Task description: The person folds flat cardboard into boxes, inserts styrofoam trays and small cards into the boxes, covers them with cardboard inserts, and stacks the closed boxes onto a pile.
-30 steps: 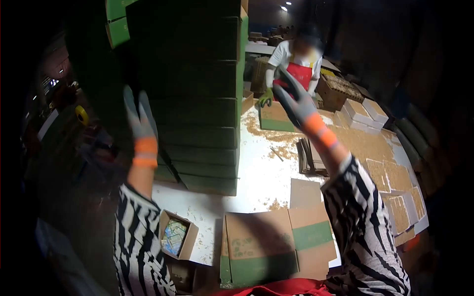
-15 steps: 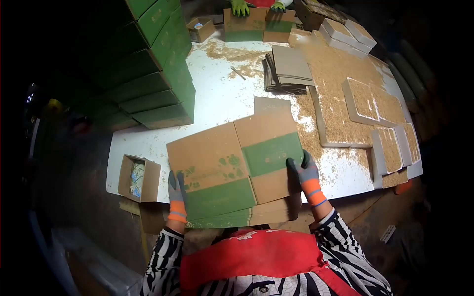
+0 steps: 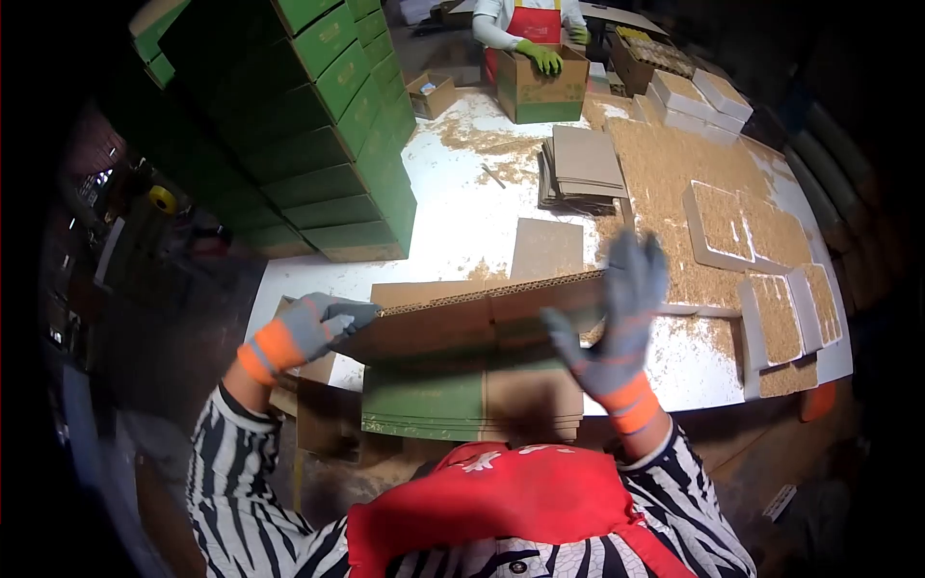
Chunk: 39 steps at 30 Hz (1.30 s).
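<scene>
A brown and green flattened cardboard box [image 3: 438,335] stands tilted on its edge in front of me, its corrugated top edge facing up. My left hand [image 3: 306,332], in a grey and orange glove, pinches the box's left top corner. My right hand [image 3: 621,323], gloved alike, is raised at the box's right end with fingers stretched and thumb apart; whether its palm touches the cardboard I cannot tell. Below, nearest my red apron, lies a stack of flat boxes [image 3: 424,400]. Just beyond the held box is a flat cardboard sheet [image 3: 547,249] on the white table [image 3: 453,226].
Green boxes [image 3: 356,144] are piled high at the left. A stack of cardboard pads [image 3: 588,159] lies mid-table. White trays [image 3: 718,226] filled with brown granular material stand at the right. Across the table a person in green gloves handles an open box [image 3: 544,91].
The box has tipped from lying face up to standing on edge. My left hand moved up to its corner; my right hand rose and opened. The person opposite now has an opened box.
</scene>
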Each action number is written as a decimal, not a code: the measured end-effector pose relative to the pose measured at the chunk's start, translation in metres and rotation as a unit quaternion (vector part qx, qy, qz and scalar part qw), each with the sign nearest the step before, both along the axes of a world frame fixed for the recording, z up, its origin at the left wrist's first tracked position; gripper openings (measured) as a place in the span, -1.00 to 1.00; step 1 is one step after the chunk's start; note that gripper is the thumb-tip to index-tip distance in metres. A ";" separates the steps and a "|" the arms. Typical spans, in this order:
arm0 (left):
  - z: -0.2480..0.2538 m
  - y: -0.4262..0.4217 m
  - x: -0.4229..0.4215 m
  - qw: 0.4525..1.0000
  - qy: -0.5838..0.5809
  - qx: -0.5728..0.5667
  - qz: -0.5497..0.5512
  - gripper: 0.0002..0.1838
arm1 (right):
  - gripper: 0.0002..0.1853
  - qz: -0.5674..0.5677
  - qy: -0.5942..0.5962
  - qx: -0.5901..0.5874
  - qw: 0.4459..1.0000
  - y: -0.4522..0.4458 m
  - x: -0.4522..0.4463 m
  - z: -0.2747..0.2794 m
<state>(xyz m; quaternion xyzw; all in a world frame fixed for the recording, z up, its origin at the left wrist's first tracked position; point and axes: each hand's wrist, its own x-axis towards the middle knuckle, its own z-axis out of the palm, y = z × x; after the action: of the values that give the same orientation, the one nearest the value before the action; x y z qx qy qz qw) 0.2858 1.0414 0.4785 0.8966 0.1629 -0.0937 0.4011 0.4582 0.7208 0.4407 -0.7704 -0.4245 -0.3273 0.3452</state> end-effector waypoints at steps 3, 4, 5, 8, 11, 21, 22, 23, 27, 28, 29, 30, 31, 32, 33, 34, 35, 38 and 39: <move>0.014 0.027 0.019 0.992 0.121 -0.029 -0.036 -0.65 | -0.24 0.028 0.032 -0.186 0.982 0.038 -0.015 -0.003; 0.019 0.033 0.025 0.989 0.138 -0.002 -0.052 -0.65 | -0.28 0.038 0.015 -0.204 0.978 0.036 -0.017 -0.008; 0.018 0.041 0.032 0.986 0.150 0.024 -0.066 -0.65 | -0.31 0.057 0.007 -0.219 0.974 0.028 -0.015 -0.005; 0.037 0.028 0.041 0.982 0.102 0.142 -0.077 -0.63 | -0.42 0.109 0.004 -0.200 0.974 0.000 -0.032 -0.020; 0.008 0.036 0.039 0.943 -0.192 0.264 -0.060 -0.66 | -0.56 0.098 0.041 -0.118 0.987 -0.017 -0.036 -0.025; -0.027 0.004 0.018 0.966 -0.205 0.097 0.124 -0.70 | -0.68 0.256 0.162 -0.105 0.947 -0.030 -0.037 0.025; -0.028 0.002 0.021 0.954 -0.242 0.134 0.117 -0.71 | -0.70 0.272 0.164 -0.113 0.941 -0.024 -0.036 0.029; -0.027 -0.002 0.024 0.963 -0.221 0.144 0.059 -0.71 | -0.72 0.252 0.160 -0.159 0.941 -0.015 -0.036 0.031; -0.034 -0.014 0.049 0.987 -0.051 -0.023 -0.152 -0.61 | -0.75 0.336 0.247 -0.251 0.874 0.014 -0.031 0.029; -0.042 -0.010 0.055 0.963 0.029 -0.193 -0.185 -0.55 | -0.68 0.384 0.271 -0.270 0.841 0.017 -0.030 0.012; -0.042 -0.003 0.061 0.954 0.130 -0.200 -0.180 -0.23 | -0.62 0.390 0.331 -0.274 0.815 0.019 -0.027 -0.002; -0.063 0.013 0.063 0.930 0.129 -0.322 -0.118 -0.07 | -0.64 0.374 0.432 -0.225 0.789 0.022 -0.021 -0.005; -0.054 0.014 0.052 0.944 0.034 -0.304 -0.126 -0.16 | -0.63 0.268 0.492 -0.216 0.800 0.024 -0.018 -0.012; -0.048 0.011 0.038 0.948 -0.057 -0.282 -0.136 -0.25 | -0.62 0.158 0.549 -0.196 0.797 0.026 -0.020 -0.019; -0.061 0.003 0.025 0.971 -0.110 -0.183 -0.109 -0.40 | -0.59 0.075 0.520 -0.248 0.814 0.029 -0.025 -0.018; -0.075 -0.010 0.017 0.979 -0.168 -0.090 -0.078 -0.52 | -0.54 0.130 0.261 -0.186 0.938 0.029 -0.026 -0.047; -0.071 -0.030 0.016 0.968 -0.218 0.103 -0.072 -0.51 | -0.51 0.096 0.104 -0.231 0.963 0.035 -0.022 -0.035; -0.080 -0.064 0.018 0.906 -0.243 0.346 0.032 -0.16 | -0.39 -0.008 -0.104 -0.240 0.965 0.057 0.005 0.009; -0.084 -0.059 0.022 0.878 -0.261 0.401 0.004 -0.04 | -0.37 0.002 -0.023 -0.187 0.982 0.061 0.014 0.007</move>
<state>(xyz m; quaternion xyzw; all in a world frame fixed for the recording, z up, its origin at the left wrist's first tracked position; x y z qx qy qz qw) 0.3075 0.9828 0.3945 0.9720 0.0793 0.2182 0.0359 0.4725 0.7822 0.4473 -0.8131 -0.4871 -0.2589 0.1858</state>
